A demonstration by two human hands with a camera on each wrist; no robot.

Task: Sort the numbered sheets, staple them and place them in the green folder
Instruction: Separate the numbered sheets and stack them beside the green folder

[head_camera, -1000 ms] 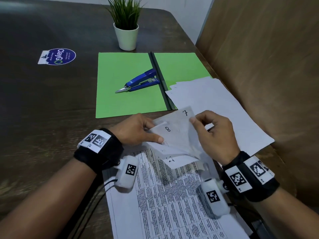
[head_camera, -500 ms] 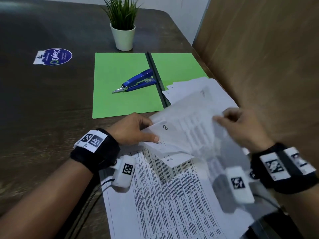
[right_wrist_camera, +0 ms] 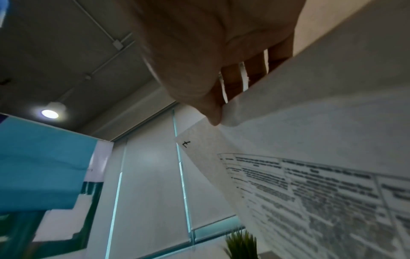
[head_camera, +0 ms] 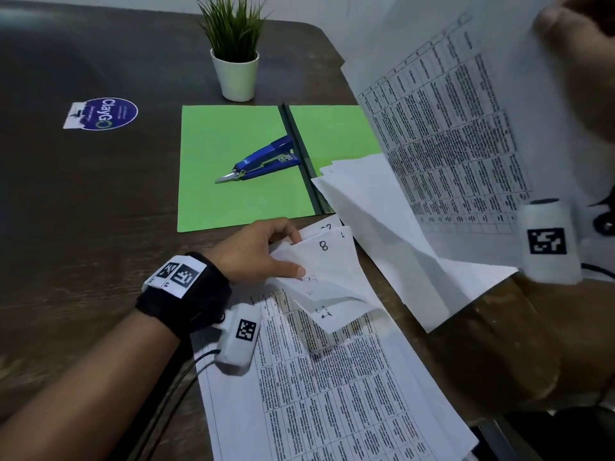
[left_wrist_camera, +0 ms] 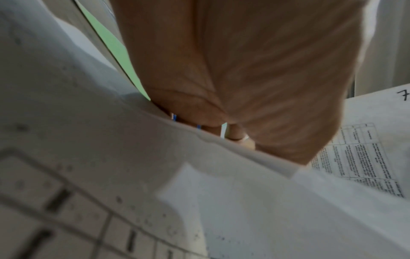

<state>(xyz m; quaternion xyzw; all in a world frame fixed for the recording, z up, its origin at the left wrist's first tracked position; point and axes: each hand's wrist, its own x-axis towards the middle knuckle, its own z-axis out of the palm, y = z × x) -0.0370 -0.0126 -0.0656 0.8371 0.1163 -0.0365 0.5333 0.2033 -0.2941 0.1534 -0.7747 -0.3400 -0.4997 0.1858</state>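
My right hand (head_camera: 575, 24) is raised at the top right and pinches the corner of the sheet numbered 7 (head_camera: 449, 128), thumb against fingers in the right wrist view (right_wrist_camera: 213, 105). That printed sheet (right_wrist_camera: 310, 175) hangs in the air over the table. My left hand (head_camera: 263, 254) holds up the curled corners of a stack of sheets, the top one numbered 8 (head_camera: 322, 261), above a printed sheet lying flat (head_camera: 332, 394). The open green folder (head_camera: 233, 194) lies behind, with the blue stapler (head_camera: 263, 159) on its left half.
A second pile of white sheets (head_camera: 382, 227) lies on the folder's right half and the table's right edge. A potted plant (head_camera: 234, 58) stands behind the folder. A round sticker (head_camera: 101, 113) sits at the far left on the dark table (head_camera: 83, 211).
My right hand pulled sheet 7 off the stack and lifted it up and to the right, close to the head camera. My left hand stays on the corner of sheet 8.
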